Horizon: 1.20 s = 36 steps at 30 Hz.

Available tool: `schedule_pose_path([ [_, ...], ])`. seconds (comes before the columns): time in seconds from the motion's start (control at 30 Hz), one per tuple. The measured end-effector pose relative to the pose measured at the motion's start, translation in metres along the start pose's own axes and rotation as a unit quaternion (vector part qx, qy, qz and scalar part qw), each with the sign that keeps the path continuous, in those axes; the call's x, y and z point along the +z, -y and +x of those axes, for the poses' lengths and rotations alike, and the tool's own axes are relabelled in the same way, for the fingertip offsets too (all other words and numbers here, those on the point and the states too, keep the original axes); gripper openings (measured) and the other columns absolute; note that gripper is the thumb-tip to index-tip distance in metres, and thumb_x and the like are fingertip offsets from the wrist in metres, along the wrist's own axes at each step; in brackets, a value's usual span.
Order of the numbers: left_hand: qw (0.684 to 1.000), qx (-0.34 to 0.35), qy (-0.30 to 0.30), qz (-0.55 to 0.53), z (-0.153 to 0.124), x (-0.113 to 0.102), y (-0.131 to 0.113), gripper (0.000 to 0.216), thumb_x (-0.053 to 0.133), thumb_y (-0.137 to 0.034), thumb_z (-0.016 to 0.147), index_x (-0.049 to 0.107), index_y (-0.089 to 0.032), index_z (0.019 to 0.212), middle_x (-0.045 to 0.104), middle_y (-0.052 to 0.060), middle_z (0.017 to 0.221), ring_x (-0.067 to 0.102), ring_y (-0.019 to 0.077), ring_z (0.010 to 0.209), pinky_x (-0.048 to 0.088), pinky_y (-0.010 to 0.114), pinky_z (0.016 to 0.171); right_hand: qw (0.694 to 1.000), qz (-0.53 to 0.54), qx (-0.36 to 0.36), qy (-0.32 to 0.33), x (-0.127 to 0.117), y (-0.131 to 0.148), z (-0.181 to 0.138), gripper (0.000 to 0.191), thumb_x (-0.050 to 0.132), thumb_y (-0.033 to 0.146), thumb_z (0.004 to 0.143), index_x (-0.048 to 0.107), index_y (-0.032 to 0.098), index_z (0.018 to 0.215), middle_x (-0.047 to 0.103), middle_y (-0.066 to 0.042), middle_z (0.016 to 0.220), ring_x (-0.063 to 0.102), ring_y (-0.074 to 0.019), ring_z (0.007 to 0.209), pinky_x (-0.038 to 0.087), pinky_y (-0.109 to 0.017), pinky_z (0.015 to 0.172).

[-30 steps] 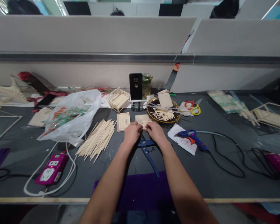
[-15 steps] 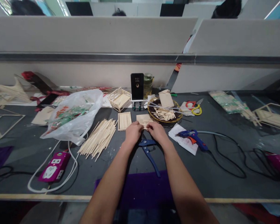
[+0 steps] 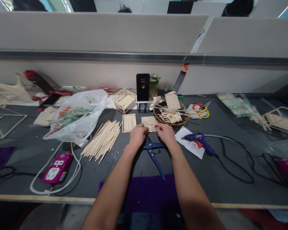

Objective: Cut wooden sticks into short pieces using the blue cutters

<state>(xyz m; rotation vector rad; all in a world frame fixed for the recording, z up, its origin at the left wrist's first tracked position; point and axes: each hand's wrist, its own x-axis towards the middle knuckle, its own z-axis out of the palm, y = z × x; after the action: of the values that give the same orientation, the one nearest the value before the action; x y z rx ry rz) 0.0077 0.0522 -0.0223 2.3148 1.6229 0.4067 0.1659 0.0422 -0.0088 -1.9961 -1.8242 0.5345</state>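
Observation:
Both my hands meet at the middle of the dark table over a small flat panel of glued wooden sticks (image 3: 150,122). My left hand (image 3: 138,135) is closed, its fingertips pinching the panel's near left edge. My right hand (image 3: 166,134) is closed too, pinching short sticks at the panel's near right edge. A blue-handled cutter (image 3: 155,154) lies on the table just under my wrists. Another small stick panel (image 3: 129,122) lies to the left of my left hand.
A pile of long wooden sticks (image 3: 102,140), a white plastic bag (image 3: 77,116) and a pink power strip (image 3: 53,163) lie left. A basket of short sticks (image 3: 171,115), scissors (image 3: 199,109) and a blue glue gun (image 3: 199,141) lie right. A phone (image 3: 143,87) stands behind.
My hands have stayed on the stick panel with only small finger shifts. The view has drifted slightly, so everything sits a little to the right in the picture.

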Motion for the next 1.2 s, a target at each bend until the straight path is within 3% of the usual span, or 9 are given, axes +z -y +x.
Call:
schedule_pose_path([
  [0.67, 1.000, 0.008, -0.004, -0.007, 0.0000, 0.0012, 0.0000, 0.023, 0.049, -0.023, 0.087, 0.072, -0.023, 0.091, 0.060, 0.004, 0.092, 0.056, 0.0163, 0.086, 0.037, 0.026, 0.067, 0.999, -0.028, -0.033, 0.023, 0.0063, -0.0022, 0.0020, 0.029, 0.048, 0.022, 0.087, 0.073, 0.024, 0.101, 0.073, -0.006, 0.097, 0.065, -0.0173, 0.089, 0.043, -0.022, 0.075],
  [1.2, 1.000, 0.001, 0.001, -0.004, -0.0010, -0.0004, -0.0014, 0.023, 0.049, -0.022, 0.087, 0.072, -0.024, 0.091, 0.060, 0.004, 0.093, 0.057, 0.0164, 0.087, 0.036, 0.026, 0.065, 0.999, -0.010, -0.035, 0.033, 0.0064, 0.0018, 0.0001, 0.029, 0.047, 0.020, 0.087, 0.071, 0.023, 0.103, 0.073, -0.005, 0.091, 0.066, -0.0161, 0.076, 0.044, -0.021, 0.067],
])
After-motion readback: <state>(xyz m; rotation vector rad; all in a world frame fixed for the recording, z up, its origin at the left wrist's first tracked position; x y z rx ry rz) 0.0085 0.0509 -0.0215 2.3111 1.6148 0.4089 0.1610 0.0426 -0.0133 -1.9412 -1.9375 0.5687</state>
